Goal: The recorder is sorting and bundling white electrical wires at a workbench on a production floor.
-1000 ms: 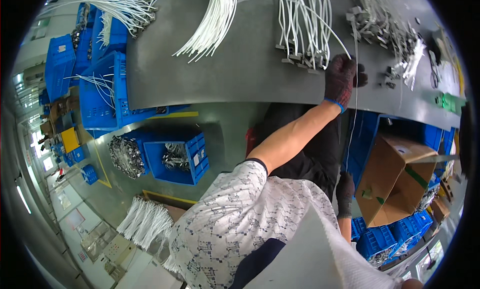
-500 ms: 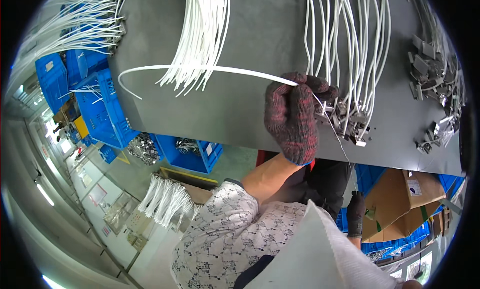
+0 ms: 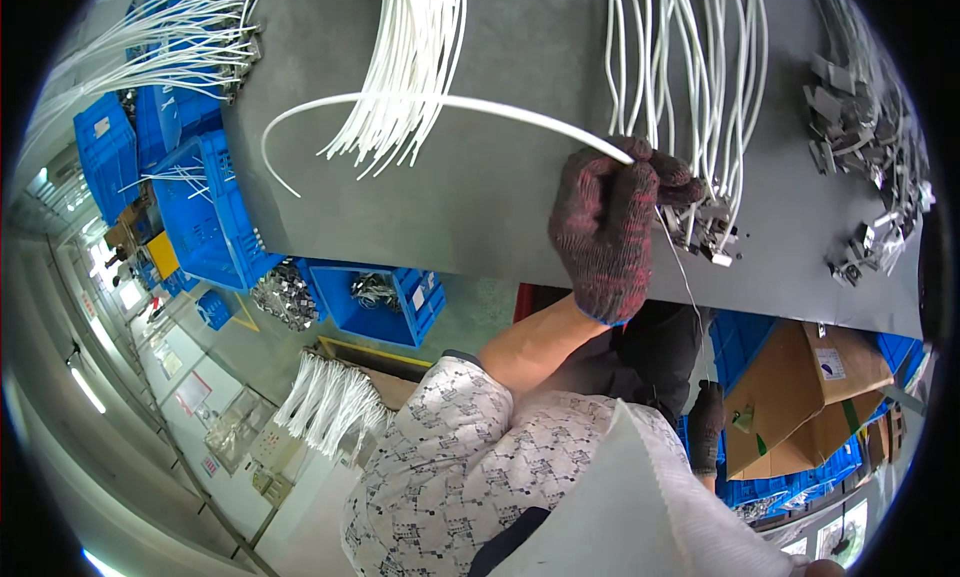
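Note:
My left hand (image 3: 608, 232), in a dark red and black knitted glove, is closed in a pinch on a white flexible tube (image 3: 470, 101) above the table. The tube arcs away to the left, and its free end curls back. Out of the pinch a thin wire (image 3: 683, 269) runs down past the table edge to my right hand (image 3: 708, 422). That hand, dark-gloved, hangs low beside a cardboard box and appears closed on the wire, its fingers small and partly hidden. Just right of my left hand lie white tubes (image 3: 715, 107) ending in metal pieces (image 3: 700, 227).
A thick bundle of white tubes (image 3: 405, 67) lies on the grey table (image 3: 520, 37). Loose metal parts (image 3: 860, 127) spread along the right side. Blue crates (image 3: 375, 322) stand below the left edge. A cardboard box (image 3: 800, 397) sits below the right edge.
My left hand has moved slightly right and up in view, carrying the tube along. The tube's arc stands higher over the bundle. My right hand stays low with little movement.

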Demonstrator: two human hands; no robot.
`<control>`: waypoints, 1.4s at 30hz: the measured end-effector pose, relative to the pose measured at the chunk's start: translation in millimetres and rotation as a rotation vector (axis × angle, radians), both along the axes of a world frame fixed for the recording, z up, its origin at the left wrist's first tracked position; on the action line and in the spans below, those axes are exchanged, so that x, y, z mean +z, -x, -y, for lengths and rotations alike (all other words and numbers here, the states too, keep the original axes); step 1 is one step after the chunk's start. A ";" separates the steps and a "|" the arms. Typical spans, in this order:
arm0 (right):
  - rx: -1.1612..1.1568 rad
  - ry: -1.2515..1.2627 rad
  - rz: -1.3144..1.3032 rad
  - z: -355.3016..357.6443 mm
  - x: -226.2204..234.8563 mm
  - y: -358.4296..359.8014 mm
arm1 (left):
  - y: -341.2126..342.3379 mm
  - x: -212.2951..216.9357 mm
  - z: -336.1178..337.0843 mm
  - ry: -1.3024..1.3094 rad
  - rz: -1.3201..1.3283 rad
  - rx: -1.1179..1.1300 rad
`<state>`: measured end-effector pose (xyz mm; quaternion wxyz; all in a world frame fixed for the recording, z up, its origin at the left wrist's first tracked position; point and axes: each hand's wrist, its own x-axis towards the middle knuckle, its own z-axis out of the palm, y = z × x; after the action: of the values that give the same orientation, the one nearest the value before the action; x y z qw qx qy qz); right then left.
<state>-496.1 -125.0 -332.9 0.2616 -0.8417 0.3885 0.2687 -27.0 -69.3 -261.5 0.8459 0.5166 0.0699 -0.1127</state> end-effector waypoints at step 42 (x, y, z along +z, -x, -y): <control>-0.409 0.225 0.243 -118.8 -48.7 169.6 | 176.5 45.3 84.5 0.155 0.177 -0.079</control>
<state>-665.7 -6.2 -381.6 0.2602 -0.7955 0.5437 0.0621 -203.5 -153.8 -216.2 0.8811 0.4599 -0.0345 -0.1049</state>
